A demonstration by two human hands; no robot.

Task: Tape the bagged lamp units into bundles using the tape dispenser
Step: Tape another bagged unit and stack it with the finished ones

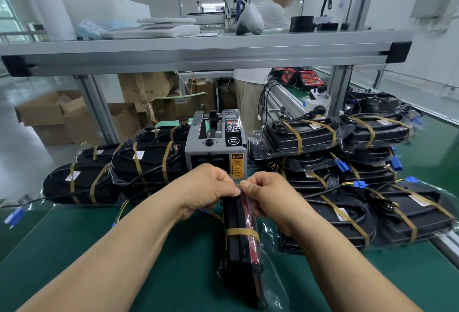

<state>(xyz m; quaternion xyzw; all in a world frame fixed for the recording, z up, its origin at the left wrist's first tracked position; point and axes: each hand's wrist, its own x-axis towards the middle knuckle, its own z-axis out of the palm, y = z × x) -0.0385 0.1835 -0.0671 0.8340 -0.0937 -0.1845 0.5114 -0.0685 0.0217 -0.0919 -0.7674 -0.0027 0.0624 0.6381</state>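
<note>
Head view. Green mat bench (74,262), person working at it, both forearms reaching in from the bottom edge.

Left hand (208,187): fingers curled, gripping the far top end of the bagged lamp bundle (239,249). Right hand (264,196): fingers curled too, thumb and forefinger pinching at the same top end. The two hands' fingertips nearly meet there. Whether they pinch tape or just the bag plastic, cannot tell.

The bundle stands on its edge on the mat, centre of the bench, just in front of the tape dispenser (216,142). It is black with a red part showing, in a clear bag. One tan tape band (242,232) is already wrapped around its middle.

The dispenser is a grey box with a yellow caution label on its front face, and the hands sit right below its front face.

Left of the dispenser is a pile of taped bundles (99,175), each with two tan bands. Right of it is a bigger stack of taped bundles (347,187), with blue connectors (340,163) on wires sticking out.

An aluminium shelf rail (198,50) crosses above the bench. Cardboard boxes (49,112) sit on the floor behind it on the left. A second person (273,13) stands at the far station, back turned.
</note>
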